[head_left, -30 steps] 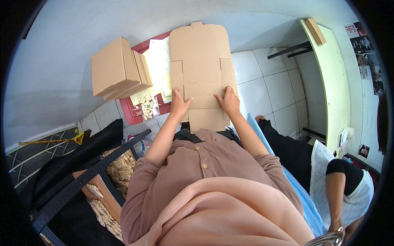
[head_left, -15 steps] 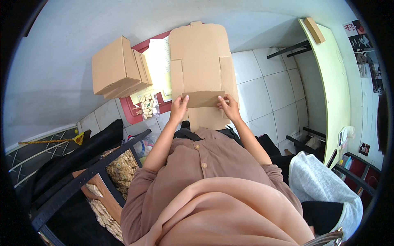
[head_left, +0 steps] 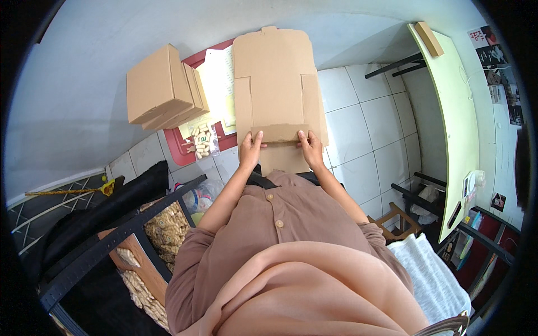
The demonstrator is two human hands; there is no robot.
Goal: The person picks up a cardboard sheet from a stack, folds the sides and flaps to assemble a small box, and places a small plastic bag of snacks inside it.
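Observation:
A brown cardboard box blank (head_left: 277,98), laid out mostly flat, stretches away from my body, its rounded lid end at the far side. Across its near part runs a narrow folded flap (head_left: 280,134). My left hand (head_left: 250,149) pinches the left end of this flap, thumb on top and fingers partly hidden beneath. At the right end, my right hand (head_left: 311,148) grips it the same way. A smaller flat section (head_left: 283,159) of the blank extends toward my shirt.
Left of the blank, folded cardboard boxes (head_left: 154,84) are stacked on a red tabletop (head_left: 176,151) beside papers (head_left: 218,73) and a clear bag of pale capsule-shaped pieces (head_left: 203,140). A pale green board (head_left: 448,112) stands right. Grey cloth (head_left: 428,269) lies lower right.
The flap between my hands has folded over further, and my thumbs now lie on it. At lower right the grey cloth has shifted down, uncovering a brown wooden frame.

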